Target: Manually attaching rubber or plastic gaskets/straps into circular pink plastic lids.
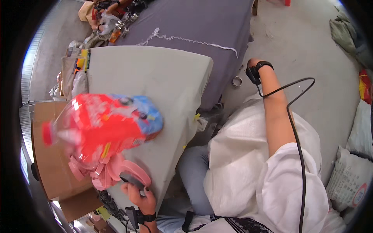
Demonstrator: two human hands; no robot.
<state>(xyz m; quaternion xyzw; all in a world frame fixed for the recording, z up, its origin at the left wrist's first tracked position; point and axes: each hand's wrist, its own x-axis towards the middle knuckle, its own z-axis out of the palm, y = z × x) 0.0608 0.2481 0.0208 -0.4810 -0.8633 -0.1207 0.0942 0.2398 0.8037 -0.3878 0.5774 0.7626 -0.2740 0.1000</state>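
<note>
My left hand (pixel 142 198) is closed around a dark grey flat piece (pixel 132 180) at the table's near edge. Beside that piece lies a bunch of pink straps (pixel 107 174), one of them curving close past my fingers. My right arm stretches forward over a large white woven sack (pixel 241 143). At its end my right hand (pixel 253 63) is mostly hidden past the wrist, so its fingers do not show. A big clear bottle (pixel 112 124) with a red cap and a red and blue label is slightly blurred over the table, beyond the pink straps.
A pale covered table (pixel 155 70) adjoins a purple-grey covered surface (pixel 194 23) bearing a white ruffled cord (pixel 186 40). A cardboard box (pixel 54 155) is at the left. On the floor lies a silver ring (pixel 237 81); filled sacks (pixel 347 178) stand right. A black cable (pixel 297 136) runs along my right arm.
</note>
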